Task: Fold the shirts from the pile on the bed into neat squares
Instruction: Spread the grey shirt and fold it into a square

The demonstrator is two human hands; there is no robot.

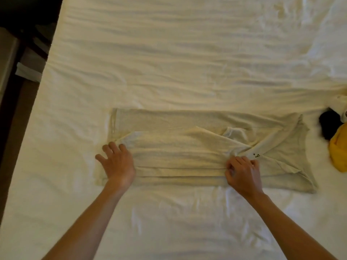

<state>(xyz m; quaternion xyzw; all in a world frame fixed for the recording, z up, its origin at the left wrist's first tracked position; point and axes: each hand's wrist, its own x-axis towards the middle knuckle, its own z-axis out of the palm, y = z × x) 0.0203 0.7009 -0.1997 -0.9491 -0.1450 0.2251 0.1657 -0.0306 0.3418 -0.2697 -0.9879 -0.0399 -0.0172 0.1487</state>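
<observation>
A cream shirt (187,147) lies flat on the white bed sheet (169,62), folded lengthwise into a long band with its neck end to the right. My left hand (117,162) rests on its left end with fingers spread and straight. Near a small dark print, my right hand (243,173) has its fingers curled and pinches a fold of the fabric.
At the right edge lies the pile: a yellow garment (339,152) and a black one (328,124). The bed's left edge runs diagonally, with dark floor and furniture (16,62) beyond it.
</observation>
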